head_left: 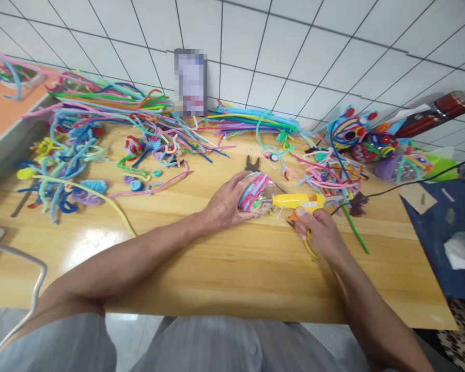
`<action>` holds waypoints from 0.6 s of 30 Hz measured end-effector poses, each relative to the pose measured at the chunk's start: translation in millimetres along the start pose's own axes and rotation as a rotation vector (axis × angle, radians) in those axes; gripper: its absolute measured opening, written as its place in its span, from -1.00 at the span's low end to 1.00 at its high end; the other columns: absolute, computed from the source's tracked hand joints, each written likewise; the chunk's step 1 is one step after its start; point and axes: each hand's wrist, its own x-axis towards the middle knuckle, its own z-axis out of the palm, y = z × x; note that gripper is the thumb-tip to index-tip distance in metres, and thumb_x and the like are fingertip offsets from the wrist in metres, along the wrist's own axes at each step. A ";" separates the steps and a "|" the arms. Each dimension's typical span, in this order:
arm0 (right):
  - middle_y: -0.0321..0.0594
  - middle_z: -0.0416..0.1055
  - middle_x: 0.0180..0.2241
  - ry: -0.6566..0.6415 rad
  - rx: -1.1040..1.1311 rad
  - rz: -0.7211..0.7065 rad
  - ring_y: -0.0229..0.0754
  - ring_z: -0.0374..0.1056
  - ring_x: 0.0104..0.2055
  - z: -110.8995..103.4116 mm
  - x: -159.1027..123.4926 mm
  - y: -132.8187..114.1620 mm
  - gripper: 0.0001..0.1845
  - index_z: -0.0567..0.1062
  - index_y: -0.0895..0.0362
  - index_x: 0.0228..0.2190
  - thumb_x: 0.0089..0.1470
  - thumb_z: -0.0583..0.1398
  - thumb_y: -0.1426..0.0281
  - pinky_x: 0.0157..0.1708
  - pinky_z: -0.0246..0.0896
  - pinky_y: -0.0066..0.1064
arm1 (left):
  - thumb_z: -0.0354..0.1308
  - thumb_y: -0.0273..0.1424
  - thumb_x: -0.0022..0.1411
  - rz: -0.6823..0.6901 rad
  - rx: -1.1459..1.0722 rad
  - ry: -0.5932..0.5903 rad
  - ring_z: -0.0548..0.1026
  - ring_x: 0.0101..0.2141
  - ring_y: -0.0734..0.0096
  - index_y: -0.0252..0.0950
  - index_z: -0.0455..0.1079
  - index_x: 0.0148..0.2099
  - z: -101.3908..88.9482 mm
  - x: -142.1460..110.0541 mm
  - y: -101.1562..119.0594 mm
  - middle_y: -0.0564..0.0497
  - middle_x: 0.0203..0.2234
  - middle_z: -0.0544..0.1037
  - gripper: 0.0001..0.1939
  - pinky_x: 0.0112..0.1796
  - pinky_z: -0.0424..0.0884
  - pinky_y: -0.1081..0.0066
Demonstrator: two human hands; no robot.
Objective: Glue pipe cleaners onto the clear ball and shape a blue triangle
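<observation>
My left hand (pixel 225 201) is closed around a clear, rounded container (pixel 266 195) lying on its side, partly wrapped in pink, blue and purple pipe cleaners (pixel 252 192). In my right hand (pixel 320 230) is a yellow hot glue gun (pixel 298 200) with an orange trigger, its nozzle pointing left and meeting the container's bare part. Whether glue is coming out is too small to tell. Just beyond the container lies a dark forked tool (pixel 252 164). Beneath my right hand, yellow-handled pliers or scissors (pixel 310 249) are mostly hidden.
Pipe cleaners in many colours (pixel 112 106) lie in bundles along the tiled wall, with loose tangles (pixel 73 155) at left and right. A phone (pixel 191 82) leans on the wall. Decorated figures (pixel 349 132) stand at the back right. A black cord (pixel 406 185) trails rightward.
</observation>
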 end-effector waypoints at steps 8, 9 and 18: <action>-0.48 0.10 -0.72 0.074 0.439 0.126 -0.39 0.05 -0.70 13.2 4.0 -5.9 -0.34 0.33 0.07 -0.62 -0.14 0.51 -0.12 -0.67 -0.07 -0.48 | 0.51 -0.11 0.12 0.020 -0.022 0.009 0.32 0.38 -0.15 -0.15 -0.02 0.52 -0.8 1.0 -1.3 -0.34 0.36 0.31 0.10 0.32 0.39 -0.17; -0.47 0.11 -0.72 0.070 0.431 0.125 -0.39 0.07 -0.70 13.9 4.6 -5.7 -0.34 0.32 0.07 -0.63 -0.14 0.51 -0.12 -0.67 -0.06 -0.48 | 0.52 -0.11 0.12 0.016 -0.019 0.011 0.32 0.38 -0.15 -0.15 -0.02 0.52 -0.6 1.0 -1.5 -0.34 0.36 0.31 0.10 0.32 0.39 -0.17; -0.36 0.20 -0.73 0.034 0.170 0.059 -0.36 0.13 -0.68 7.7 2.2 3.2 -0.28 0.34 0.09 -0.71 0.07 0.36 -0.20 -0.62 -0.01 -0.42 | 0.51 -0.13 0.13 0.008 -0.018 0.009 0.32 0.38 -0.15 -0.13 -0.03 0.52 -0.1 0.0 -0.8 -0.34 0.37 0.30 0.09 0.32 0.38 -0.18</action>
